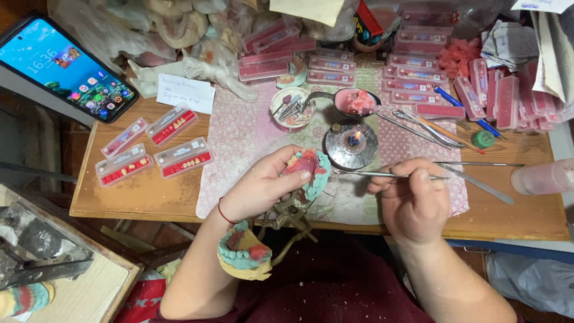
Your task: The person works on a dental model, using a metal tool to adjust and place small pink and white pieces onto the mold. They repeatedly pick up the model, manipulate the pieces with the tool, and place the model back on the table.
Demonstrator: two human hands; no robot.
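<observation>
Now shaping wax on a denture model.
Left hand (263,188) fingers grip the dental model (308,170) over the table (137,194) edge; right hand (412,200) fingers pinch a metal spatula (382,174) beside the burner (351,145), seemingly for heat.

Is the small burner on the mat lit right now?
Yes, a small flame shows at the middle of the round metal burner, just beyond the thin metal tool held in the right hand.

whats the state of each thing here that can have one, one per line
left hand: gripping the dental cast
dental cast: held tilted above the table edge
right hand: pinching the metal wax tool
metal wax tool: held level, tip toward the cast
spirit burner: lit, small flame
smartphone: screen on
tooth cards: lying flat, teeth in place
</observation>
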